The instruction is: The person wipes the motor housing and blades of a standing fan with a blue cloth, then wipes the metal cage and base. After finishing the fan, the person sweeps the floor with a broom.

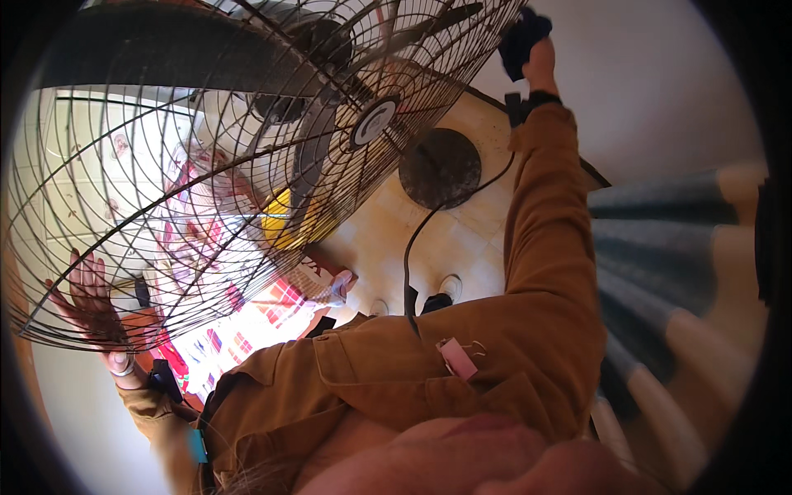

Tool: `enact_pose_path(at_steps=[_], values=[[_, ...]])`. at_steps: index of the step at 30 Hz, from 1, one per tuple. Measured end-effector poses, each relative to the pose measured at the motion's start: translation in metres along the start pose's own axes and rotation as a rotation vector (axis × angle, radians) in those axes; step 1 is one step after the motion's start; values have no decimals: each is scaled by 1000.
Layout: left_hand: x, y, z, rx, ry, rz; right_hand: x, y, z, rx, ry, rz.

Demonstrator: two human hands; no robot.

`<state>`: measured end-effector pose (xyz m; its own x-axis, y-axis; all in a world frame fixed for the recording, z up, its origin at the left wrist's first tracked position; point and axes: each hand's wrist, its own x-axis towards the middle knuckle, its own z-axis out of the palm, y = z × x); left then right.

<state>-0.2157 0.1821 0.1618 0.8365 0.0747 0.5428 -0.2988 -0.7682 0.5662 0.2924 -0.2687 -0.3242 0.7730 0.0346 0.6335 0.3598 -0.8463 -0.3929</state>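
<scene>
A large black wire fan cage (204,185) fills the upper left, with dark blades (167,55) and a round hub badge inside it. Seen through its wires at the lower left is my left hand (90,303), fingers spread, thumb near the cage's lower rim; whether it bears on the wires I cannot tell. My right hand (537,55) reaches to the cage's upper right edge and holds a dark blue cloth (520,40) against or close to the wires. A dark round disc (440,170) lies on the tiled floor below the cage.
Red and white patterned fabric (272,309) lies behind and below the cage, near a yellow object (278,219). A black cable (411,238) runs from my jacket to my right wrist. Blurred green and beige striped fabric (662,260) hangs at right, beside a pale wall (649,80).
</scene>
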Motion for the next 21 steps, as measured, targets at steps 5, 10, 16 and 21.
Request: enact_pose_path(at_steps=[5, 10, 16, 21], values=[[-1, 1, 1, 65, -26, 35, 23, -2, 61, 18, -184, -16], [3, 5, 10, -22, 123, -49, -60, -37, 117, 223, -465, 108], [9, 3, 10, -35, 260, -97, -163, -137, 130, 270, -964, 449], [6, 9, 14, 80, -63, 40, -214, -210, 115, 369, -958, 470]])
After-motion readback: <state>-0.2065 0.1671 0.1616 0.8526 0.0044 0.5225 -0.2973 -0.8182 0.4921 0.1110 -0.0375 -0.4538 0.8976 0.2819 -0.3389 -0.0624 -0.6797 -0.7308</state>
